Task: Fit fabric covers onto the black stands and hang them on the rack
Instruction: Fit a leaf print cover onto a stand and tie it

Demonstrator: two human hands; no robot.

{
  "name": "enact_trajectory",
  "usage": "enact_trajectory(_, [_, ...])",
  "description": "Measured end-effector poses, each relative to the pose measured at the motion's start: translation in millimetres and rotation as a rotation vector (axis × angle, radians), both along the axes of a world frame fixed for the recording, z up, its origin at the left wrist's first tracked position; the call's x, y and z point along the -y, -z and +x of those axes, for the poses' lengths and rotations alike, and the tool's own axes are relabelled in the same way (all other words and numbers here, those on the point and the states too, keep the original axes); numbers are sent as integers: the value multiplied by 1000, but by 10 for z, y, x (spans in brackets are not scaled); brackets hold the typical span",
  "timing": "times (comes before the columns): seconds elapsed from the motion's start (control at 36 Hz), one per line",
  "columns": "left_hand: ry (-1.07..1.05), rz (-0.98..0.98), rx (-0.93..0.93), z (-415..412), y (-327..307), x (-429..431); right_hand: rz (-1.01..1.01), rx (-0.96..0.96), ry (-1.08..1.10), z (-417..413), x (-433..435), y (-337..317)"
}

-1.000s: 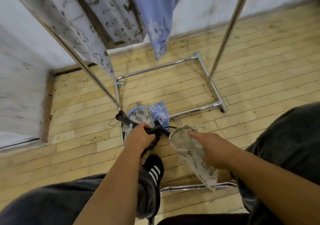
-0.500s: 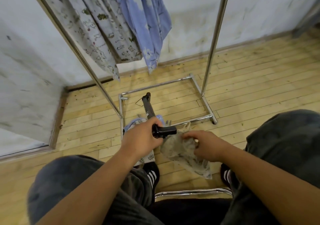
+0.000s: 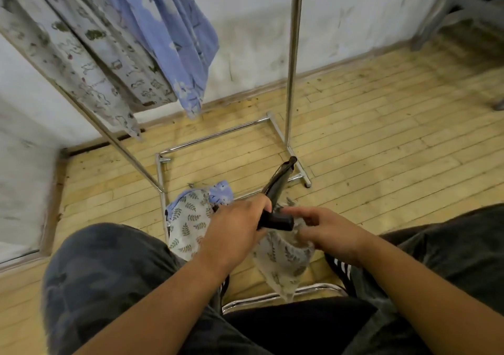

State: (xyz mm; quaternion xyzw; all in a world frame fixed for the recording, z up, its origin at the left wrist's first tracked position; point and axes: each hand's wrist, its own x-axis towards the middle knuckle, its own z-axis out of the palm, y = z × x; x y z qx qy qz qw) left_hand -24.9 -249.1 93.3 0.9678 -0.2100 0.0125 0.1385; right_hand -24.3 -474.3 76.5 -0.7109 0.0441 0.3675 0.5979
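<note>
1. Head view. My left hand (image 3: 234, 232) is wrapped round the black stand (image 3: 276, 191) at its bend, with the fingers curled tight on it.
2. The stand's short thick end sticks out to the right of my left fingers, toward my right fingertips. Its long arm runs up and away from my fingers, tilted right, and its tip sits over the rack's base rail.
3. On my right hand (image 3: 327, 236) the fingers are drawn in narrow, pinching the top edge of the leaf-print cover (image 3: 283, 256). The index finger reaches toward the stand's short end. The fingertips are blurred, so I cannot tell whether it touches.
4. The cover hangs limp below my right fingers, between my knees. Its lower tip is in front of the chrome chair rail (image 3: 300, 292).
5. Left of my left fingers and a little beyond them, a pile of covers (image 3: 195, 212) lies on the wooden floor (image 3: 381, 142). A leaf-print one is nearest and a blue one is behind it.
6. The rack (image 3: 292, 68) is well beyond both hands. One upright stands ahead of my right fingers, and the other slants off far to the left.
7. High and left of my fingers hang a blue cover (image 3: 163, 27) and a pale printed cover (image 3: 90, 54). Their tops are cut off at the edge of view.
8. A striped shoe (image 3: 341, 266) is just under my right wrist.
</note>
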Motion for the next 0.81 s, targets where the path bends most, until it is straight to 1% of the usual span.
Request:
enact_trajectory(0.11, [36,-45,67,37,42,151,106,-160,56,-19,22,18])
enact_trajectory(0.19, [70,-83,59,21,50,215,165,-236,105,19,-3,-24])
enact_trajectory(0.33, [195,-72,52,-51,82,201,243,-255,218,96,-94,14])
enact_trajectory(0.39, [247,-70,76,-76,89,200,284,-268,236,107,-119,45])
enact_trajectory(0.53, [278,-42,133,-94,97,177,392,-297,260,110,-125,60])
enact_trajectory(0.67, [328,39,202,-91,107,161,397,-278,287,107,-166,12])
enact_trajectory(0.81, [349,30,195,-56,142,134,372,-259,371,139,-158,17])
